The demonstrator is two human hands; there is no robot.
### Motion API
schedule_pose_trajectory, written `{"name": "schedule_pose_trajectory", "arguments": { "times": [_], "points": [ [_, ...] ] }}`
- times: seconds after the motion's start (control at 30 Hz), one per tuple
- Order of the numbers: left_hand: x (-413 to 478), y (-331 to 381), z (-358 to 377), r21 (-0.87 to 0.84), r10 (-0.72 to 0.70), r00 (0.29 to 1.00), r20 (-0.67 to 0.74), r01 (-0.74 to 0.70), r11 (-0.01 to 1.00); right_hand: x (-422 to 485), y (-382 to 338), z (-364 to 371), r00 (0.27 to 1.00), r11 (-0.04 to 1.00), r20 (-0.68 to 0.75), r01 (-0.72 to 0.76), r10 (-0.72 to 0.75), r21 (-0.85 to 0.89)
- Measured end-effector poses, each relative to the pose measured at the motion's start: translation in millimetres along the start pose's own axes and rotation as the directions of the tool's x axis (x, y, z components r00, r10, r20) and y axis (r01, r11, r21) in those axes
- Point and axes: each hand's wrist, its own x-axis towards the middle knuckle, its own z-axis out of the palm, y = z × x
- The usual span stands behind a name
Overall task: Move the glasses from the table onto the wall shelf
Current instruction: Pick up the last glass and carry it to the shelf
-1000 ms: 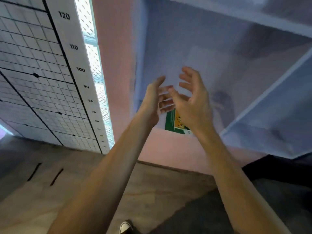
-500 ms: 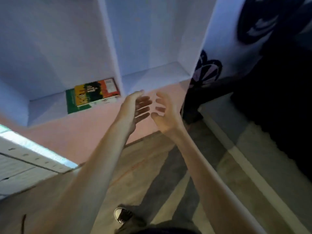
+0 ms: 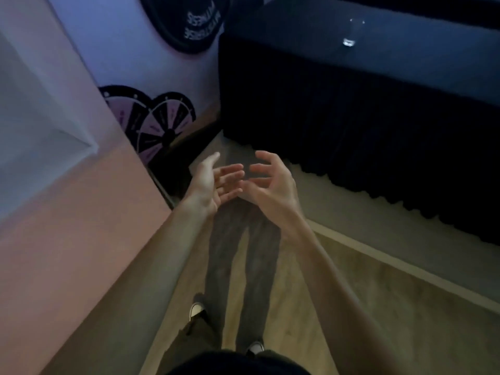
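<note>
Both hands (image 3: 238, 182) empty; glass (image 3: 351, 36) on table (image 3: 297, 44).

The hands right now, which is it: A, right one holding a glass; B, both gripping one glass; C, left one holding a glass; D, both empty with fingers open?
D: the left hand and right hand are open and hold nothing.

hands: left hand (image 3: 209, 182) and right hand (image 3: 273, 182) held out close together over the wooden floor (image 3: 378, 307), fingers spread, holding nothing
table: black-skirted table (image 3: 351, 109) ahead at right
glass: one clear glass (image 3: 350, 36) on the tabletop (faint in the dim light)
shelf: white shelf (image 3: 40, 104) at left
</note>
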Motion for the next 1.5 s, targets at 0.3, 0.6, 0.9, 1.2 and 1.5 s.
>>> {"name": "schedule_pose_trajectory", "arguments": {
  "times": [0.3, 0.6, 0.9, 1.2, 1.5],
  "points": [
    [117.1, -11.3, 147.8, 0.162, -0.007, 0.976, 0.217, -0.029, 0.986, 91.5, 53.5, -109.5, 0.975, 0.993, -0.213, -0.087, 0.068, -0.081],
    [242.9, 34.4, 265.4, 0.18, 0.01, 0.954, 0.299, -0.067, 0.981, 228.6, 74.2, -187.2, 0.939, 0.977, -0.318, -0.179, 0.133, -0.12],
    [321.4, 54.3, 363.6, 0.281, -0.074, 0.96, 0.271, -0.006, 0.96, 326.2, 101.9, -258.3, 0.908, 0.983, -0.389, -0.182, 0.153, -0.038],
    [396.7, 56.4, 476.2, 0.25, -0.048, 0.988, 0.145, 0.011, 0.968, 439.6, 146.2, -357.2, 0.944, 0.992, -0.309, -0.125, 0.118, -0.001],
    [456.3, 87.7, 562.4, 0.075, 0.049, 0.999, -0.021, -0.047, 0.996, 551.0, 175.5, -423.2, 0.98, 0.996, -0.174, -0.091, 0.093, 0.018]
  ]
}}
